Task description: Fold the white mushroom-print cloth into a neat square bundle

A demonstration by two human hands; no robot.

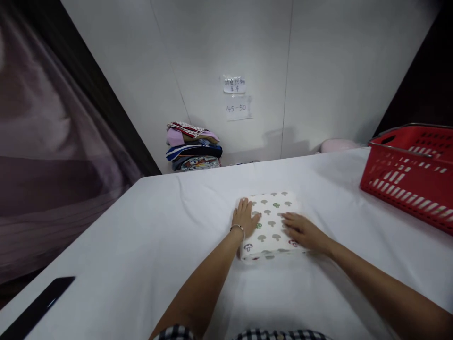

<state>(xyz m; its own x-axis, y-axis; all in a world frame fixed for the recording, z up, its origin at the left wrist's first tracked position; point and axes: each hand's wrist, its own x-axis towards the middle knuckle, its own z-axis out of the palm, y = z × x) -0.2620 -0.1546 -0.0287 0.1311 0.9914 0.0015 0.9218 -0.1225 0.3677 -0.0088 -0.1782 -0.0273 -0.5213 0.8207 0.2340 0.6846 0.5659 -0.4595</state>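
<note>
The folded mushroom-print cloth lies on the white tablecloth, seemingly being pressed smooth. Left hand and right hand rest on its sides, fingers extended, unclenched; shifting it would call for keeping layers aligned. Room opens left of the cloth; the red basket limits its right.

The table is wearing a wrinkly white cover, and a folded cloth is lying around the middle. A red basket is hogging the right side, some dark flat thing is chilling near the left edge.
</note>
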